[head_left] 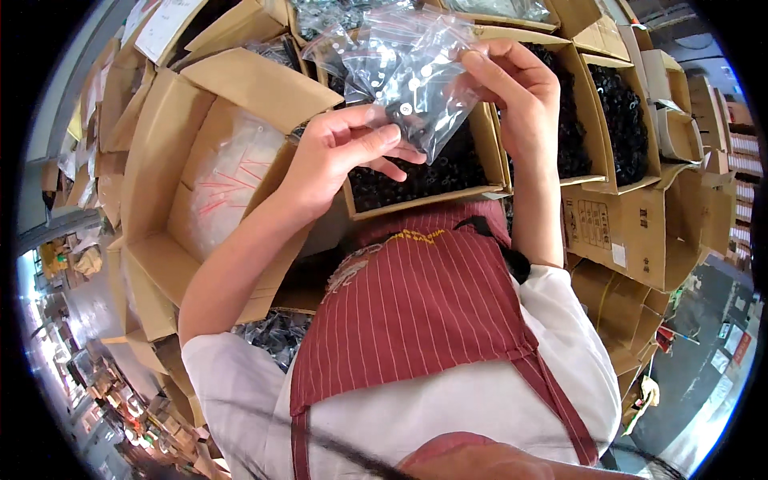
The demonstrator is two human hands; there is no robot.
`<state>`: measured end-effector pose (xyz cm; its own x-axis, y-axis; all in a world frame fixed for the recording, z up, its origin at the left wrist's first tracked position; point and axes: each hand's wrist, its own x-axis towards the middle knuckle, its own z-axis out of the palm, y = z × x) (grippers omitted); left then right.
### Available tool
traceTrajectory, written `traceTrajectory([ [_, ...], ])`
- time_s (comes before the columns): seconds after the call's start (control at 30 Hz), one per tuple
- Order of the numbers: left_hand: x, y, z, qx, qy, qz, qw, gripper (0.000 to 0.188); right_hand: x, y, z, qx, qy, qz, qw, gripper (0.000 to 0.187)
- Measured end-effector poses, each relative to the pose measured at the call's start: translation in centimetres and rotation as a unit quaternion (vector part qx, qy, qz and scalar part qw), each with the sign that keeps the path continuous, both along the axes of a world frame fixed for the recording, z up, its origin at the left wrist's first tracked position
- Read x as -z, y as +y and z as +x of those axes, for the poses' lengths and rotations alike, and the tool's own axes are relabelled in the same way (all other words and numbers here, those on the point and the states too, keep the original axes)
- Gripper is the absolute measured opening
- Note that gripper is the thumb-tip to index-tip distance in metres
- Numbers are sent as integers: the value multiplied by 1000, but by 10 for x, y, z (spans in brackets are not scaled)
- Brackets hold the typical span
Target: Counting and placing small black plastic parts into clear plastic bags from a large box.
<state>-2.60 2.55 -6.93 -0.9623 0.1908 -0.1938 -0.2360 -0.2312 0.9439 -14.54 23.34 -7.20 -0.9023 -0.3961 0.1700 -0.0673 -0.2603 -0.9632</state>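
Note:
My left hand [344, 152] pinches the lower left side of a clear zip bag [436, 100], thumb on top. At the bag's upper right corner, my right hand [516, 84] grips the edge between thumb and fingers. Small dark parts and a few white round pieces show inside the plastic. Other clear bags [372, 48] lie or hang just behind it, overlapping it; whether they are also held I cannot tell. Below the bag stands an open carton of small black parts [424, 180].
At left, an open cardboard box [164, 152] holds clear bags with red strips [236, 184]. More cartons of black parts [620, 120] stand at right. A brown carton [616, 232] sits below them. Clear plastic bags [276, 336] lie beside my left elbow.

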Motion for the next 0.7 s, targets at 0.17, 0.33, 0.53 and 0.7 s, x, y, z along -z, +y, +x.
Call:
traceTrajectory([
  [0.17, 0, 3, 0, -6, 2, -8, 1000, 37, 1, -2, 0, 4, -1, -4, 1000, 15],
  [0.33, 4, 7, 3, -41, 0, -6, 999, 36, 2, -6, 2, -27, 12, -28, 999, 16],
  [0.53, 4, 4, 2, -51, -28, 10, 998, 32, 2, -10, 5, -48, 8, -28, 998, 18],
  [0.7, 2, 5, 4, -64, -14, -1, 998, 32, 2, -9, 6, -87, -16, -31, 996, 26],
])
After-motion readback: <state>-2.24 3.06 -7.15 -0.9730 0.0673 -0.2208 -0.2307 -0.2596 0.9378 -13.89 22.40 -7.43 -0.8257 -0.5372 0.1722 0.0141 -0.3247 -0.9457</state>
